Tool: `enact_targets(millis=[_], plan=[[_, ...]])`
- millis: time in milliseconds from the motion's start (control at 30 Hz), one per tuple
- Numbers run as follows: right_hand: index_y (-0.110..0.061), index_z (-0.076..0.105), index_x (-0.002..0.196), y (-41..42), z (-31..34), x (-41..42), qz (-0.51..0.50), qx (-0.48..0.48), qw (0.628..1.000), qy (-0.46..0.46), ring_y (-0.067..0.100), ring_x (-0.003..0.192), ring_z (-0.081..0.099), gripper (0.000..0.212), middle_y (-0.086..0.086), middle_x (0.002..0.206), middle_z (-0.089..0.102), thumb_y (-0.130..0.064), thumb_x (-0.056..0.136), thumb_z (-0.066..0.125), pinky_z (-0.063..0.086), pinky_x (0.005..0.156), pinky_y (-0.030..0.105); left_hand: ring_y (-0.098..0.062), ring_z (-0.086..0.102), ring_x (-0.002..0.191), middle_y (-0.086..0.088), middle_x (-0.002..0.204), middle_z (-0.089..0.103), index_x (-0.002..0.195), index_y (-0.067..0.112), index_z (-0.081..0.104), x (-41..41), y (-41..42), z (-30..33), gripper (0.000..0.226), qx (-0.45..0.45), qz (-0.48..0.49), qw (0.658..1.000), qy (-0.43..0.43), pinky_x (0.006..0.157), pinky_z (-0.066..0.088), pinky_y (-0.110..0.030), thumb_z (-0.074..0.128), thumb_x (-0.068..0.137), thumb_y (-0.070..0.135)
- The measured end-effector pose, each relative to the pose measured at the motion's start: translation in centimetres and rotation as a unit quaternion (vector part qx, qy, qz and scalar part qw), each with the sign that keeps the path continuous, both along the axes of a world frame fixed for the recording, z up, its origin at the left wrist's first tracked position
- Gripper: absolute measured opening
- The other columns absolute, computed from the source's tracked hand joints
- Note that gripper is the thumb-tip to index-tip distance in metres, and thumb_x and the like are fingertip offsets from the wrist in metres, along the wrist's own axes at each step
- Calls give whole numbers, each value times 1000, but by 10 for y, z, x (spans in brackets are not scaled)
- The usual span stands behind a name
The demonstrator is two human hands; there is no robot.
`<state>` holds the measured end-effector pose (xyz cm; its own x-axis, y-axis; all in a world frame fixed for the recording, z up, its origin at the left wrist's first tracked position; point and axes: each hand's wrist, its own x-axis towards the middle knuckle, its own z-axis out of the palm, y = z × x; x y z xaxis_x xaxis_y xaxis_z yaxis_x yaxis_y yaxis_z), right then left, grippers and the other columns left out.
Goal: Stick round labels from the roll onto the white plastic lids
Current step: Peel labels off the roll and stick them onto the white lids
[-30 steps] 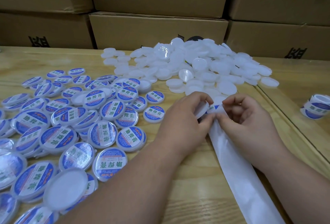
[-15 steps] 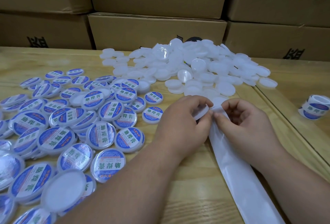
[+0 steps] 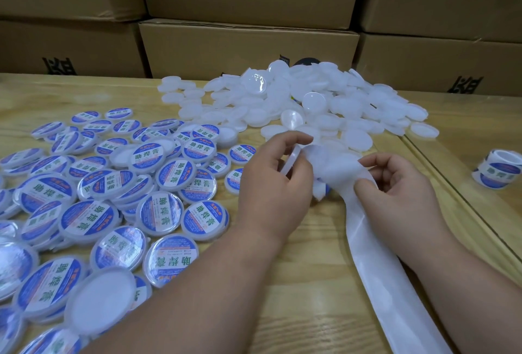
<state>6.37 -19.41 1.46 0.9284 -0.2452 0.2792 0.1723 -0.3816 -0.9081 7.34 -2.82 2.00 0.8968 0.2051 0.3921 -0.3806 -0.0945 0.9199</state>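
My left hand (image 3: 275, 184) grips a white plastic lid (image 3: 291, 160) on edge between thumb and fingers. My right hand (image 3: 395, 184) pinches the white backing strip (image 3: 364, 240), which runs from the hands down toward the bottom right. The strip's top end curls up between both hands, and a blue label edge (image 3: 327, 190) peeks out beneath it. A heap of bare white lids (image 3: 324, 105) lies behind the hands. Labelled blue-and-white lids (image 3: 113, 198) cover the left of the table. A label roll (image 3: 498, 168) stands at the far right.
Stacked cardboard boxes (image 3: 248, 48) wall off the back of the wooden table (image 3: 310, 283). A seam between table sections (image 3: 452, 192) runs diagonally at the right. One unlabelled lid (image 3: 101, 300) lies upside down among the labelled ones at bottom left.
The backing strip's top end has lifted and curled up between the hands. My left hand has tilted the lid more upright, and my right hand has drawn apart to the right.
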Motion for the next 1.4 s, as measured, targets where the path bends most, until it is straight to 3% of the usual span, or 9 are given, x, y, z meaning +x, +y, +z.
enact_targets(millis=[67, 267, 433, 500, 733, 967, 1200, 1333, 1400], plan=[[-34, 64, 98, 1, 1, -1, -14, -11, 1000, -18, -1, 57, 52, 25, -19, 80, 64, -12, 86, 65, 44, 56, 13, -5, 53, 55, 18, 71, 63, 89, 41, 70, 0, 0, 0, 26, -11, -2, 1000, 10, 51, 39, -15, 54, 80, 23], [-45, 60, 92, 8, 12, -11, 7, -168, 968, -187, 9, 114, 54, 48, -18, 109, 57, 2, 85, 68, 40, 93, 19, -14, 61, 64, 6, 76, 69, 86, 41, 72, -2, -2, 1, 24, -1, -14, 1000, 26, 56, 51, -26, 55, 77, 26], [-36, 66, 95, 10, 11, -11, 37, -196, 956, -217, 12, 114, 51, 41, -11, 111, 56, 0, 81, 78, 32, 97, 8, -4, 55, 62, -4, 80, 68, 84, 35, 74, -4, -1, 2, 19, -15, -44, 998, 36, 56, 52, -24, 60, 80, 23], [-34, 67, 96, 9, 11, -12, 37, -187, 956, -222, 17, 114, 53, 39, -9, 112, 58, -1, 80, 80, 36, 97, 13, -6, 56, 62, -4, 80, 69, 83, 31, 75, -5, -1, 3, 19, -28, -60, 997, 43, 55, 53, -30, 60, 79, 20], [-33, 66, 87, 9, 13, -13, 41, -160, 960, -226, 22, 110, 57, 29, -6, 107, 61, -8, 82, 79, 41, 94, 21, -6, 55, 55, 14, 64, 62, 77, 24, 75, -5, 2, 3, 19, -50, -96, 994, 32, 56, 45, -15, 57, 79, 17], [-31, 62, 81, 8, 14, -13, 32, -85, 973, -213, 3, 103, 58, 15, 2, 105, 64, -18, 83, 70, 42, 87, 15, -25, 46, 50, -18, 75, 67, 117, 15, 57, -2, 8, 5, 40, -207, -250, 945, 47, 57, 42, -31, 33, 88, 30], [-23, 68, 76, 6, 14, -15, 95, 10, 981, -168, 17, 116, 60, 16, -5, 114, 63, -36, 83, 63, 48, 98, 36, -27, 59, 62, -11, 96, 71, 115, 21, 58, 3, 4, 4, 29, -221, -256, 937, 88, 57, 32, -36, 33, 102, 27], [-17, 73, 71, 11, 16, -15, 157, 112, 977, -88, 2, 121, 59, 14, -3, 126, 63, -21, 83, 66, 52, 92, 24, -24, 59, 64, -32, 110, 67, 113, 20, 61, 1, 1, 6, 37, -197, -262, 938, 111, 56, 30, -36, 33, 99, 39], [-15, 75, 74, 12, 14, -14, 167, 106, 979, -60, -2, 120, 59, 16, -8, 126, 64, -21, 83, 64, 49, 95, 24, -24, 59, 63, -30, 113, 69, 111, 21, 62, 1, 2, 8, 39, -194, -279, 933, 119, 56, 29, -36, 33, 94, 41]])
